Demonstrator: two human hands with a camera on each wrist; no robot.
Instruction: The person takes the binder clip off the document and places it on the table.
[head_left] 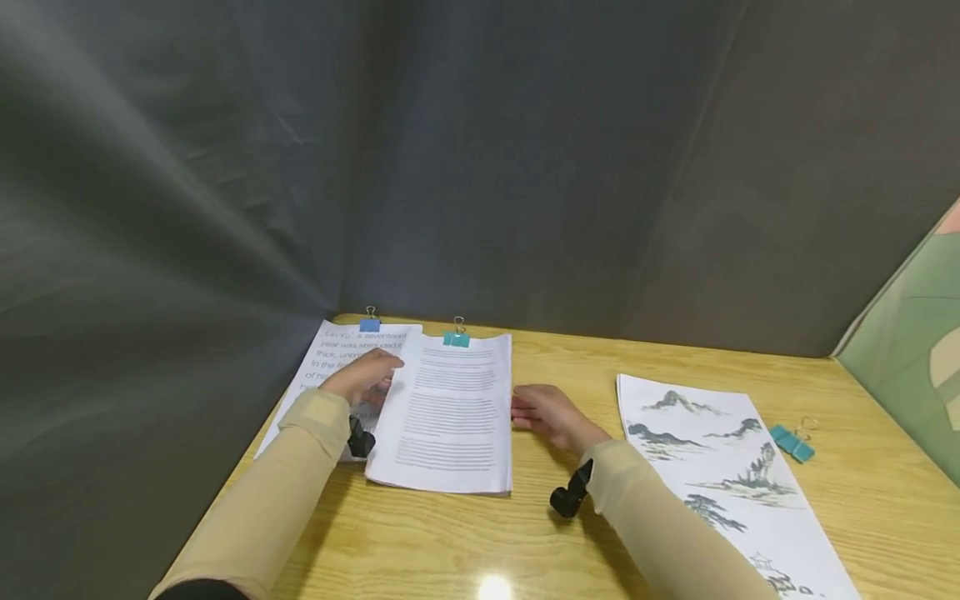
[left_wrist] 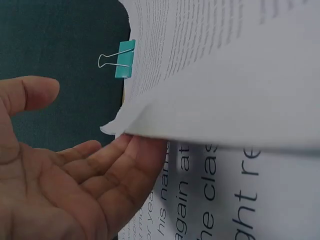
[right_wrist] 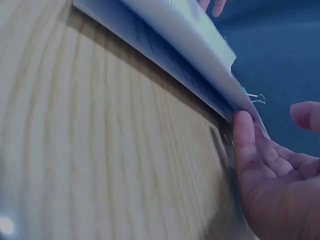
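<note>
Left hand (head_left: 363, 375) and right hand (head_left: 553, 414), fingers extended, touch opposite edges of the teal-clipped paper stack (head_left: 453, 408), left of centre. Apparently it's being positioned; the next move likely calls for even, two-sided support.

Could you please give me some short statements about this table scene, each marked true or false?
1. The blue clip is on the large-print stack. True.
2. The loose clip lies left of the landscape sheet. False; it lies to its right.
3. The left hand touches the small-print stack. True.
4. The right hand holds the loose clip. False; it is at the small-print stack's right edge.
5. A teal clip is on the small-print stack. True.
</note>
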